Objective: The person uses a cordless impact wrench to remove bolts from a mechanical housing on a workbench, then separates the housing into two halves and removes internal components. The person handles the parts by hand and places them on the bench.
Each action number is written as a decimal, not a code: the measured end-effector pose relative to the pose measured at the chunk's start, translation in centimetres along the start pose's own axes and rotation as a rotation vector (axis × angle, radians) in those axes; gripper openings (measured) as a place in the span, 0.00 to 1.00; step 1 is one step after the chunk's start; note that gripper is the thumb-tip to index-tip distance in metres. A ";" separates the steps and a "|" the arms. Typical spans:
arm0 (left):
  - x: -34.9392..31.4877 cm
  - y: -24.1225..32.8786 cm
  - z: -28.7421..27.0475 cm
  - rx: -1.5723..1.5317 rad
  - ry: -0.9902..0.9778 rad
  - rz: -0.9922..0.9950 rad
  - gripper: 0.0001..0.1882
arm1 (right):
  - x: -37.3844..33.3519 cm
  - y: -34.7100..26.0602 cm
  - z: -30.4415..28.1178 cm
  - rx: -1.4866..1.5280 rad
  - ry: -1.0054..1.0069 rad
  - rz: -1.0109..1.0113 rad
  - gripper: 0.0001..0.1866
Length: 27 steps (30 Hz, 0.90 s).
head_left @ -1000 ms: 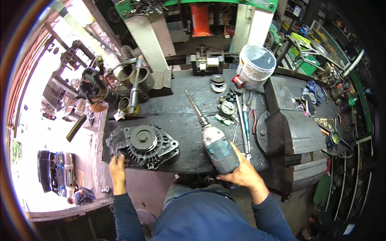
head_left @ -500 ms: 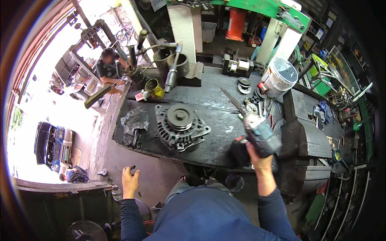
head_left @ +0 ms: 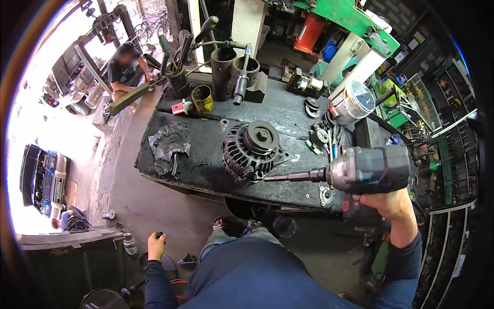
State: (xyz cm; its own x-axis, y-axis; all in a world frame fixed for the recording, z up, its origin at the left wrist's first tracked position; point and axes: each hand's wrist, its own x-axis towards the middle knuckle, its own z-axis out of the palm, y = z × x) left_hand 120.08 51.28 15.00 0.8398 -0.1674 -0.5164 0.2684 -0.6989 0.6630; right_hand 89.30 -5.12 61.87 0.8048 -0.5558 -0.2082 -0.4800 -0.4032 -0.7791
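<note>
A cordless impact wrench point(head_left: 373, 169) with a long, thin extension is gripped in my right hand point(head_left: 387, 205), off to the right above the bench's front edge. Its shaft point(head_left: 298, 176) points left, the tip close to the lower right side of an alternator point(head_left: 249, 154); whether they touch I cannot tell. That alternator stands with its grooved pulley point(head_left: 261, 137) facing up and a bolt or nut at the pulley's centre. Low on the left, away from the bench, my left hand point(head_left: 156, 246) is closed around a small dark piece, too small to name.
On the dark workbench point(head_left: 206, 177) lie a crumpled grey rag point(head_left: 170, 144), a yellow can point(head_left: 203, 100), metal tubes holding tools point(head_left: 223, 69), loose pulleys point(head_left: 312, 107) and a white bucket point(head_left: 352, 103). Beyond the far left corner, another person point(head_left: 126, 72) crouches.
The impact wrench has swung from pointing up and away to lying level, pointing left toward the alternator. My right hand moved right with it. The left fingers have closed more.
</note>
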 end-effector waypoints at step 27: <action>-0.2 11.7 -0.4 0.082 0.051 0.448 0.19 | 8.8 -12.6 2.4 -0.309 -0.138 0.188 0.16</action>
State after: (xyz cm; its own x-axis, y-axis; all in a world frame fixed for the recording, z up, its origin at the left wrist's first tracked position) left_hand 123.25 43.40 23.02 0.8874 -0.4325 -0.1595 -0.1633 -0.6185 0.7686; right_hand 103.25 -3.14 68.42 0.7220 -0.5461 -0.4249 -0.6893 -0.5153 -0.5091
